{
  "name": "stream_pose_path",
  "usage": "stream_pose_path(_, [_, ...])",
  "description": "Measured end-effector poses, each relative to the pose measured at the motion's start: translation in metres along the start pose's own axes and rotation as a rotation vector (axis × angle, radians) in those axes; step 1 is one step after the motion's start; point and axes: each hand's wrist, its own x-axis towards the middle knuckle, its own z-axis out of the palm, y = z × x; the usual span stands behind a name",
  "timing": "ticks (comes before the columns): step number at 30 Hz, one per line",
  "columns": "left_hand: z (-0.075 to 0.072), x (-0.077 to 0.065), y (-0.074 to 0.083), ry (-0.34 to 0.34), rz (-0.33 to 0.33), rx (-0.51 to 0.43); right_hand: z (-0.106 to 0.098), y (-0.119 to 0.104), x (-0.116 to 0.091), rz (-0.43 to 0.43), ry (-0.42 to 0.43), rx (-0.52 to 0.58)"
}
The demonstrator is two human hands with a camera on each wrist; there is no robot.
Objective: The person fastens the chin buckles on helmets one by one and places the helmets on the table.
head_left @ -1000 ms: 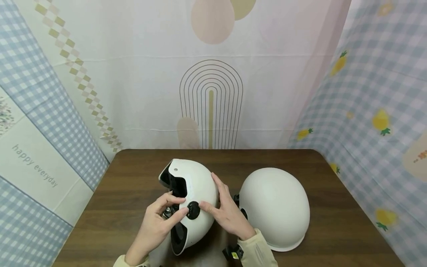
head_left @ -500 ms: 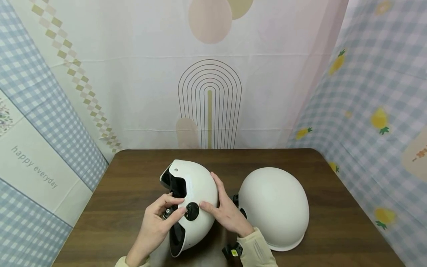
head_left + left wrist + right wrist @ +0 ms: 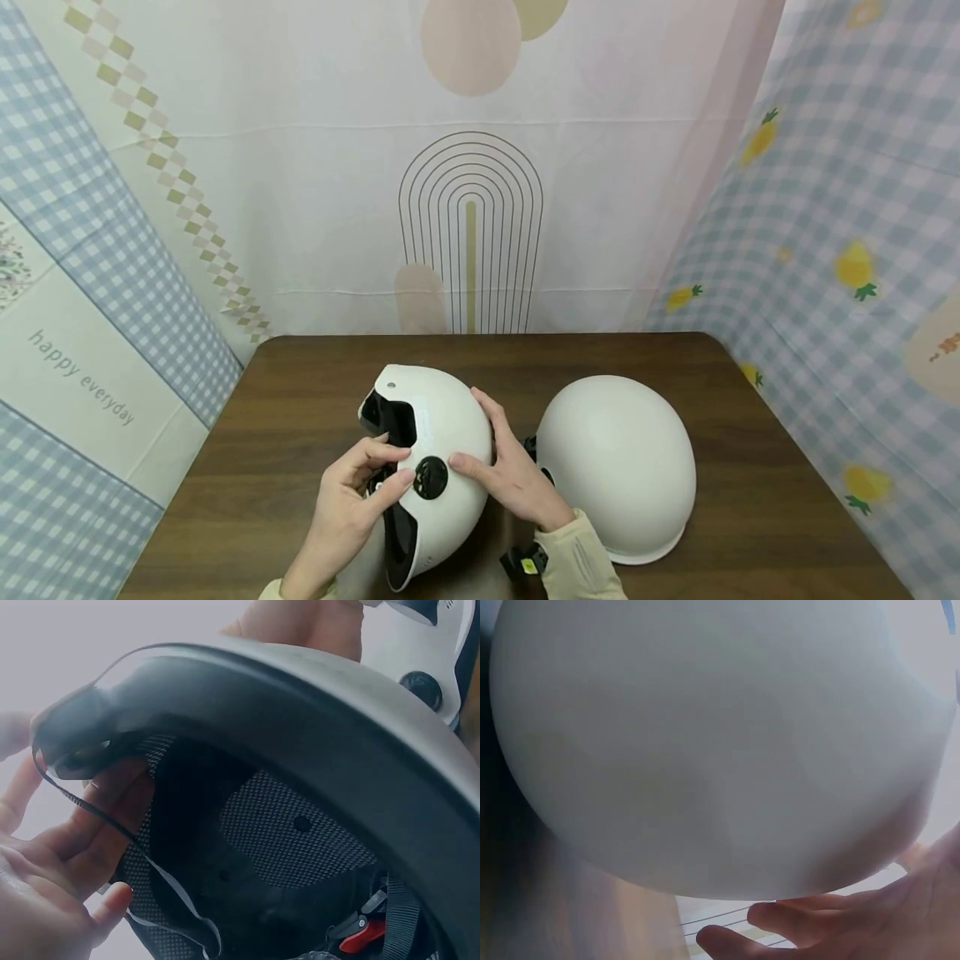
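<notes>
A white helmet (image 3: 457, 425) lies on its side, its black-lined opening facing left. On its upward side sits a round black disc (image 3: 431, 477). My left hand (image 3: 345, 500) pinches the opening's edge beside the disc; in the left wrist view that hand (image 3: 45, 892) has fingers inside the rim. A thin dark strap (image 3: 176, 889) and a red buckle tab (image 3: 364, 936) show within the helmet there. Thumb by the disc and fingers over the crown, my right hand (image 3: 510, 475) holds the shell. The smooth white shell (image 3: 705, 750) fills most of the right wrist view.
A second white helmet (image 3: 618, 467) rests on the brown wooden table (image 3: 300, 375), just right of my right wrist. A small black device (image 3: 525, 562) sits at the right cuff. Patterned cloths (image 3: 337, 208) hang behind and at both sides.
The helmet has tilted slightly, its opening's lower end shifting towards me. My left thumb has slid a little left, away from the black disc. The second helmet stays in place.
</notes>
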Motion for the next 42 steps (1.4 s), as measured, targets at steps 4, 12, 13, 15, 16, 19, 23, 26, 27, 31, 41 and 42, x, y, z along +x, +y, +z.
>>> stream_pose_path(4, [0.0,-0.001,0.002,0.039,0.024,-0.052,0.0,-0.002,0.001,-0.014,-0.003,0.02])
stream_pose_path(12, [-0.004,-0.002,0.005,0.092,-0.052,-0.111,0.0,-0.016,0.001,-0.022,0.031,0.024])
stream_pose_path(13, [-0.004,-0.001,0.005,0.098,-0.066,-0.115,-0.001,-0.023,0.0,-0.018,0.033,0.027])
stream_pose_path(15, [-0.004,-0.001,0.007,0.112,-0.09,-0.125,-0.001,-0.024,0.0,-0.02,0.042,0.024])
stream_pose_path(16, [-0.003,-0.001,0.007,0.119,-0.102,-0.134,-0.001,-0.025,0.001,-0.022,0.047,0.023])
stream_pose_path(19, [-0.004,0.0,0.008,0.133,-0.122,-0.163,-0.001,-0.028,0.001,-0.02,0.063,0.006])
stream_pose_path(23, [-0.008,0.0,0.006,0.119,-0.136,-0.258,0.0,-0.027,0.002,-0.02,0.073,-0.017])
stream_pose_path(26, [-0.013,0.001,0.002,0.103,-0.142,-0.379,-0.001,-0.027,0.003,-0.016,0.055,-0.013])
stream_pose_path(27, [-0.015,0.0,0.001,0.094,-0.143,-0.417,-0.001,-0.027,0.004,-0.02,0.047,-0.012])
stream_pose_path(31, [-0.021,-0.001,-0.004,0.088,-0.134,-0.483,0.0,-0.027,0.006,-0.036,0.027,-0.009])
stream_pose_path(41, [-0.031,0.001,0.004,0.129,-0.187,-0.408,0.002,-0.028,0.009,-0.029,-0.028,-0.025])
stream_pose_path(42, [-0.033,0.002,0.006,0.137,-0.203,-0.383,0.002,-0.028,0.01,-0.027,-0.041,-0.028])
